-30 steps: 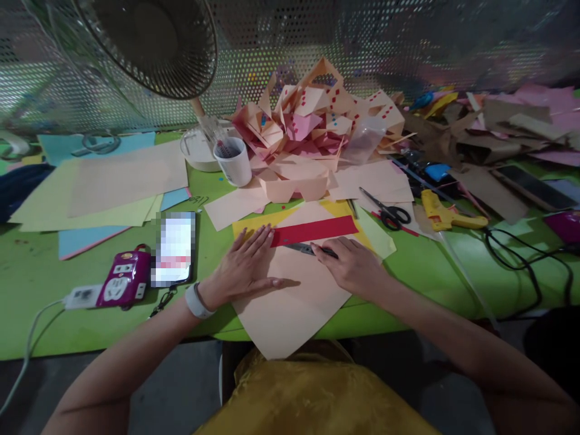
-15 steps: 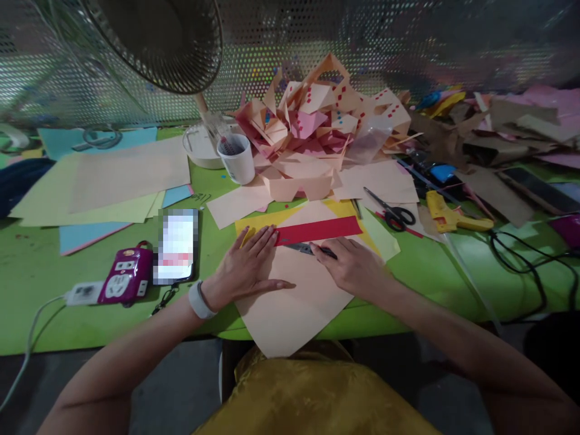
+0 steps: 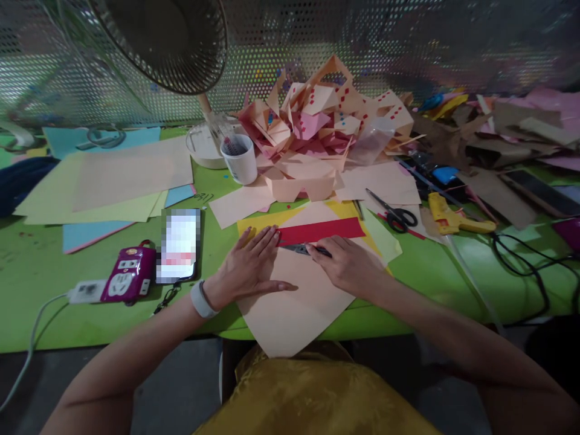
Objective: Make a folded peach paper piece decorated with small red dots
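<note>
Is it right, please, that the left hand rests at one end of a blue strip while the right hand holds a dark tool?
The head view shows a red strip, not blue. The left hand rests at one end; the right hand holds a dark tool.

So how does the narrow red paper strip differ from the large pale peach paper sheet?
The narrow red paper strip is slim, while the large pale peach paper sheet is much broader. The strip crosses on top; the sheet lies beneath it. The sheet's near corner juts past the front edge of the green table; the strip lies well inside. Both look flat and are partly under the person's left hand.
</note>
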